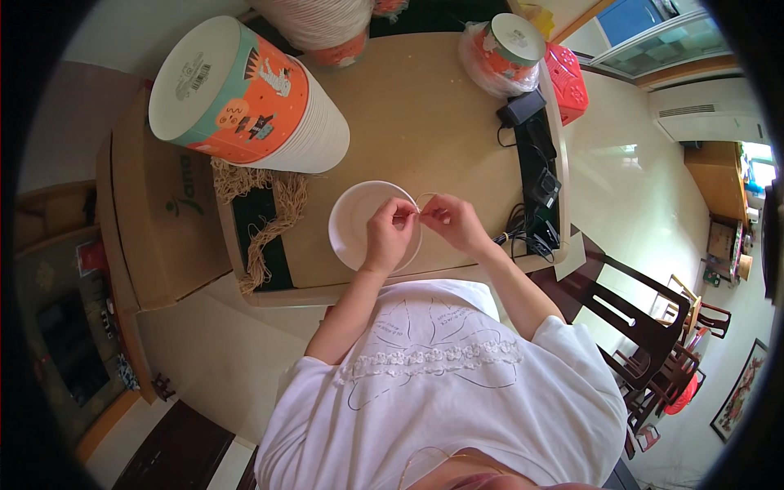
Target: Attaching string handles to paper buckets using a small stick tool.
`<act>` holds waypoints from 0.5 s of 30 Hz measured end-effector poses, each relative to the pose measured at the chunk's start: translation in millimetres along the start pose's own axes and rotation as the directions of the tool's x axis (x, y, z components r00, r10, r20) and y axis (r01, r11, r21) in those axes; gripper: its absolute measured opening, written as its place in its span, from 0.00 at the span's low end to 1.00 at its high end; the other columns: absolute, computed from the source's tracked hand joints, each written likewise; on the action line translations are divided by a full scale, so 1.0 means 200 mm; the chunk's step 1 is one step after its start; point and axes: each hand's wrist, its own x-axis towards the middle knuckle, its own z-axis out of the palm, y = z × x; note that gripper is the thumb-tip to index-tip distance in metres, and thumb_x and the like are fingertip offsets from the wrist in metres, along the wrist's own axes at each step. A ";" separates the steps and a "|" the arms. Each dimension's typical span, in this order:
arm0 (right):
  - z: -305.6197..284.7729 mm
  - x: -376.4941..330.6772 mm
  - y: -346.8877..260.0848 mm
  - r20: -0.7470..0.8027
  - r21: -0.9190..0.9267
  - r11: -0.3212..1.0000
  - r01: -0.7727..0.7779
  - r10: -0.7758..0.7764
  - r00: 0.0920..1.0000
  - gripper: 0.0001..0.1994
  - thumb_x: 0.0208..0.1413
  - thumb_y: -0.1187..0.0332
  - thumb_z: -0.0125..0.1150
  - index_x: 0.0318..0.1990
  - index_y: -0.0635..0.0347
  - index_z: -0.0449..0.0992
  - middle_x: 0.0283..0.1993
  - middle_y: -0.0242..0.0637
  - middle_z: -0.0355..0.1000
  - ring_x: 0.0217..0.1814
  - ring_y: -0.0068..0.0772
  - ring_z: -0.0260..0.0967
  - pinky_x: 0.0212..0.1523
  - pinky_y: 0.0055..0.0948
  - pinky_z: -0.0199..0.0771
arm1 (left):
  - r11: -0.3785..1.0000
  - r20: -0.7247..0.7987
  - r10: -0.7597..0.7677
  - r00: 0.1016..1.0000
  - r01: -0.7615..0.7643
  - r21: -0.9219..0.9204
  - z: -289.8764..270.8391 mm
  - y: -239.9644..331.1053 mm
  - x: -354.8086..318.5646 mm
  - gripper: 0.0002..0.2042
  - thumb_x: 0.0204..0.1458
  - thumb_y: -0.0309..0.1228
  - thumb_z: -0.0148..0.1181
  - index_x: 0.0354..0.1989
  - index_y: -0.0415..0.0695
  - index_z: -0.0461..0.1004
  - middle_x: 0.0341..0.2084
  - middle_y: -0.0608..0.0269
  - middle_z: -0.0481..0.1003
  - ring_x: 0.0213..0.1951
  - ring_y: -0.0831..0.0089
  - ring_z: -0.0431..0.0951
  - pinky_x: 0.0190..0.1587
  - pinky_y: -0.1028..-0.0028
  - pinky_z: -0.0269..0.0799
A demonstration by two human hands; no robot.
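Observation:
Near the front edge of the table stands a white paper bucket (347,222) with its mouth facing up. Both hands meet at the right side of its rim. My left hand (390,235) reaches across the bucket's mouth with thumb and fingers pinched together. Just right of it, my right hand (454,222) pinches too, fingertips almost touching the left ones. A thin beige string (425,195) curves up from between the fingertips. How the string meets the rim is hidden by the fingers.
A tall stack of orange-and-teal paper buckets (261,102) lies tilted at the left, beside a bundle of beige strings (282,216). Another stack (318,28) is at the back. Plastic-wrapped buckets (510,49), a black adapter (521,108) and cables (531,237) line the right edge.

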 end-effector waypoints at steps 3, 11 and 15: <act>0.01 0.00 0.01 0.004 -0.055 0.996 0.075 -0.075 0.997 0.03 0.51 0.76 0.61 0.31 0.66 0.73 0.30 0.36 0.71 0.29 0.23 0.70 0.33 0.22 0.72 | 1.000 -0.043 0.023 0.999 -0.023 0.015 0.02 -0.02 0.00 0.05 0.47 0.18 0.60 0.31 0.39 0.72 0.27 0.61 0.76 0.30 0.75 0.79 0.36 0.77 0.76; 0.03 0.02 0.05 -0.020 0.106 0.994 0.021 -0.019 1.000 0.04 0.54 0.75 0.59 0.35 0.66 0.72 0.31 0.37 0.73 0.32 0.25 0.73 0.35 0.24 0.74 | 0.988 -0.019 -0.037 0.999 0.034 -0.151 0.01 -0.04 0.00 0.05 0.48 0.19 0.60 0.32 0.39 0.71 0.27 0.63 0.77 0.31 0.77 0.79 0.37 0.78 0.76; 0.02 0.02 0.05 -0.008 0.083 0.996 -0.022 0.023 1.000 0.04 0.53 0.75 0.60 0.34 0.66 0.73 0.31 0.38 0.74 0.32 0.26 0.73 0.35 0.24 0.74 | 0.945 0.040 -0.126 0.991 0.132 -0.300 0.00 -0.05 0.01 0.04 0.50 0.18 0.58 0.32 0.38 0.71 0.27 0.65 0.76 0.31 0.79 0.78 0.37 0.79 0.76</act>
